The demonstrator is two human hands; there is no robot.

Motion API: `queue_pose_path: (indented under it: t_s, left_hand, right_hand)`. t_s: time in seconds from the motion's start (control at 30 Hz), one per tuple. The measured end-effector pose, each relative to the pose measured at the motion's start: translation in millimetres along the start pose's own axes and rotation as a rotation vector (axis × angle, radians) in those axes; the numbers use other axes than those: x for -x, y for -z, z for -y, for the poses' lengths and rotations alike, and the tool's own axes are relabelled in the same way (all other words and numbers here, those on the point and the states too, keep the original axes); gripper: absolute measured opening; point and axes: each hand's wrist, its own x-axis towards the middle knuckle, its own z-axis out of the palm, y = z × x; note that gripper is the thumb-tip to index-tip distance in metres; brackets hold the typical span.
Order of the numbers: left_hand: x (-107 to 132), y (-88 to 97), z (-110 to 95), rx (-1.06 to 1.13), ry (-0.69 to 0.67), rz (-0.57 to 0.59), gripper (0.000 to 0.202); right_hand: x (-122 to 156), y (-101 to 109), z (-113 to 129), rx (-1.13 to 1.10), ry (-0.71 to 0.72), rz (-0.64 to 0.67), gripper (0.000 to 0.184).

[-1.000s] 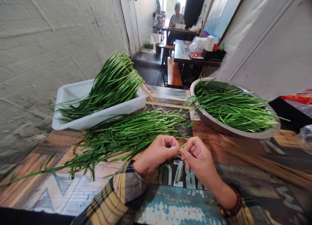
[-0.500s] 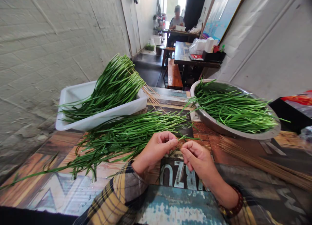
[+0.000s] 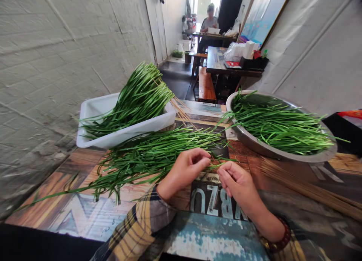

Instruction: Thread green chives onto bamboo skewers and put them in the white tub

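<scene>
My left hand (image 3: 183,172) is closed, thumb and forefinger together, at the cut ends of a loose heap of garlic chives (image 3: 158,151) on the table. My right hand (image 3: 239,183) faces it, its fingertips pinched. A thin green chive stalk (image 3: 216,165) spans the small gap between them and meets the fingers of both hands; its held parts are hidden. Behind the heap, a white plastic tray (image 3: 135,132) holds a thick bundle of chives (image 3: 141,99). Thin bamboo skewers (image 3: 181,110) stick out from that bundle's cut ends.
A steel basin (image 3: 249,146) with more chives stands at the right. Loose bamboo skewers (image 3: 308,189) lie in front of it. Beyond are a second table (image 3: 216,57), a wooden bench (image 3: 206,83) and a seated person (image 3: 209,23). A white wall (image 3: 56,65) borders the left.
The view has shifted, so most things appear farther right. My hands have drawn slightly apart, and more of the chive stalk shows between them.
</scene>
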Motion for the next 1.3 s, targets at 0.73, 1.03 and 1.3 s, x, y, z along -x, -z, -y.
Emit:
queue_pose_path:
  t_s: [0.73,1.03,1.3]
  left_hand:
    - [0,20.6,5,-1.276,-0.249,0.023,0.02]
    - [-1,17.7,-4,-0.518,-0.376,-0.086,0.017]
    - [-3,3.8,10,-0.315,-0.227,-0.076,0.017]
  right_hand:
    - [3,3,3,0.115,0.012,0.012,0.02]
    - [2,3,3,0.066,0.013,0.033,0.023]
    - [2,2,2,0.059,0.028,0.023,0.024]
